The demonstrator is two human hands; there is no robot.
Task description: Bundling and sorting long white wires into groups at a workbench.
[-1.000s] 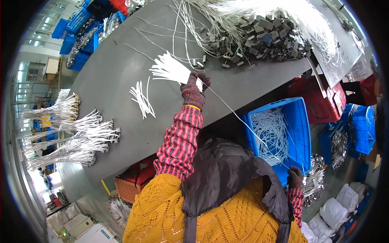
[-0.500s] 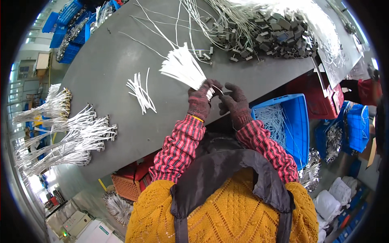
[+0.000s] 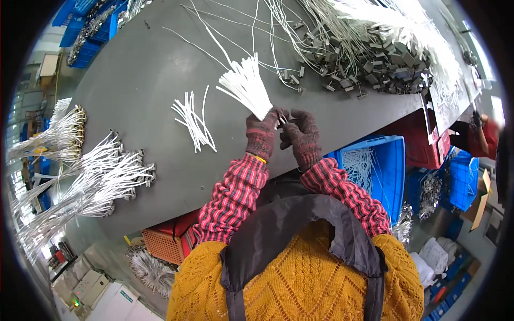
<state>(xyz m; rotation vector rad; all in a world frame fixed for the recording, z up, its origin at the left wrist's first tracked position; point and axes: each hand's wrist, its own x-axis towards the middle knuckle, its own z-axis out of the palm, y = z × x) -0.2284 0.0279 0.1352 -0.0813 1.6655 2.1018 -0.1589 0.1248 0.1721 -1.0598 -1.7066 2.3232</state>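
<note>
My left hand (image 3: 261, 134), in a dark brown glove, is closed round the lower end of a bundle of thin white tubes (image 3: 246, 88). The tubes fan out away from me over the grey table. Right beside it, my gloved right hand (image 3: 302, 140) has its fingers bent into a pinch at a thin light strand (image 3: 282, 120) by the bundle's lower end. What exactly that strand is, I cannot make out. A small loose pile of similar white tubes (image 3: 194, 123) lies on the table to the left of the bundle.
White wires ending in grey blocks (image 3: 393, 67) are heaped at the far right of the table (image 3: 144, 91). Tied wire bundles (image 3: 107, 176) lie along its left edge. A blue bin (image 3: 395, 171) of thin strands stands at my right. Another person's arm (image 3: 486, 140) shows at the far right.
My right hand has come closer to the left, its fingers now meeting at the strand beside the bundle. The left hand keeps its hold. The whole view has shifted slightly.
</note>
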